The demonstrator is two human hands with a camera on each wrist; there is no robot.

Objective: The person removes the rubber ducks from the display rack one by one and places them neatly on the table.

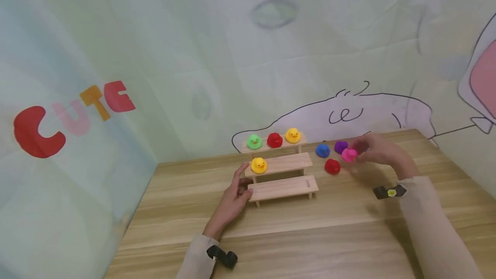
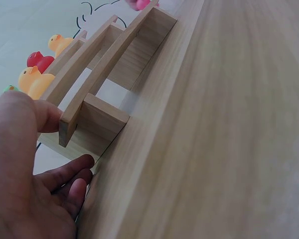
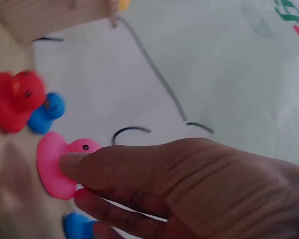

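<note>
My right hand (image 1: 377, 150) pinches a pink rubber duck (image 1: 348, 155) between thumb and fingers, low over the table's right side; the right wrist view shows the thumb across the duck's side. At the left end of a three-tier wooden stand (image 1: 284, 187), my left hand (image 1: 232, 199) grips the edge, thumb on the lowest tier and index finger up by the middle one. A yellow duck (image 1: 258, 165) sits on the middle tier's left end. Along the top tier stand a green duck (image 1: 254, 142), a red duck (image 1: 274, 140) and another yellow duck (image 1: 293, 135).
Right of the stand, a blue duck (image 1: 322, 150), a purple duck (image 1: 341, 147) and a second red duck (image 1: 332, 167) lie on the wood-grain table (image 1: 294, 244). The purple one is close behind the pink duck. A printed cloth backdrop (image 1: 201, 55) rises behind the table.
</note>
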